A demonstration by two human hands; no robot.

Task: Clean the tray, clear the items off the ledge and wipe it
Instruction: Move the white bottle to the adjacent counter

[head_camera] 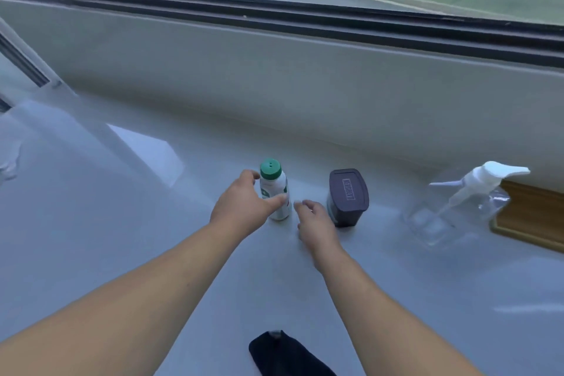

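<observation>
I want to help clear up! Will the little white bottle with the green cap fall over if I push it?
Probably. The small white bottle with the green cap stands tall and narrow, so a push near the top could tip it. Being round, it may then roll.

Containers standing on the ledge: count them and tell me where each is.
3: a green-capped bottle at the left hand, a dark lidded tub by the right hand, a clear pump bottle farther right.

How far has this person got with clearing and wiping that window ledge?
Nothing looks finished. On the ledge still stand the green-capped bottle, dark lidded container, clear spray bottle and wooden tray. In hand: the left hand is open around the bottle, not clearly gripping; the right hand reaches beside it. Left: clearing everything, then wiping, perhaps with the dark cloth.
</observation>
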